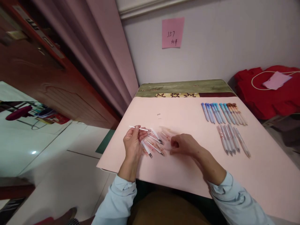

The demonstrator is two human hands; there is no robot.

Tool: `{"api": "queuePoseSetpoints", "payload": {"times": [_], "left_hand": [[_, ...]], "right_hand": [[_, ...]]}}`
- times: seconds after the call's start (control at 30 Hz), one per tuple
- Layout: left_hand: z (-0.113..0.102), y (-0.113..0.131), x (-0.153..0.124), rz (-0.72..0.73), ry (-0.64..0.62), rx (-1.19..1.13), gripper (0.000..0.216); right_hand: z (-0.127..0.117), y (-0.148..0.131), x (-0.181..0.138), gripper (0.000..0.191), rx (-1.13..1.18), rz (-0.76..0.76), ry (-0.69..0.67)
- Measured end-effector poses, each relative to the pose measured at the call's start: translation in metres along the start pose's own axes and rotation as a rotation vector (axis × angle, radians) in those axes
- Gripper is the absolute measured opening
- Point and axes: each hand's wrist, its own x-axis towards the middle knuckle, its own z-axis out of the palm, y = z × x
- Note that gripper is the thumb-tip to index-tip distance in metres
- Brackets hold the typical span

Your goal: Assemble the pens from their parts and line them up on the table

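Note:
My left hand [133, 144] is closed on a thin white pen refill [138, 128] that sticks out to the left and right above its fingers. Several more refills and clear pen parts [155, 143] lie on the pink table cover [187, 115] between my hands. My right hand [183, 144] rests curled on the cover just right of that pile, its fingertips pinched at a small clear part I cannot make out.
A row of blue and orange pens [222, 113] lies at the far right, with a row of clear pink pens [233, 139] below it. A pink sticky note [172, 32] hangs on the wall. Red cloth [269, 90] is heaped at the right; a wooden door [47, 78] stands at the left.

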Motion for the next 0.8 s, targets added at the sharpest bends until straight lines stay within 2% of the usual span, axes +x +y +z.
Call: {"api": "queuePoseSetpoints", "payload": {"times": [0.07,0.17,0.27,0.33,0.4,0.53,0.8], "left_hand": [[0.0,-0.002,-0.004,0.008,-0.023,0.026,0.031],[0.003,-0.004,-0.008,0.055,-0.061,0.084,0.033],[0.008,-0.005,-0.013,0.081,-0.113,0.137,0.035],[0.012,-0.007,-0.018,0.071,-0.165,0.156,0.035],[0.016,-0.009,-0.022,0.069,-0.199,0.159,0.034],[0.019,-0.012,-0.025,0.086,-0.194,0.159,0.032],[0.019,-0.01,-0.025,0.091,-0.204,0.167,0.031]], "right_hand": [[0.0,-0.001,-0.001,0.007,-0.038,-0.027,0.0],[-0.003,0.001,-0.004,0.008,0.031,-0.035,0.1],[-0.004,0.003,-0.005,0.015,0.374,-0.052,0.203],[-0.001,0.001,-0.004,0.02,0.616,-0.072,0.216],[0.004,-0.003,-0.003,0.024,0.745,-0.09,0.218],[0.011,-0.007,-0.001,0.025,0.796,-0.114,0.233],[0.009,-0.007,-0.002,0.024,0.828,-0.121,0.227]]}}
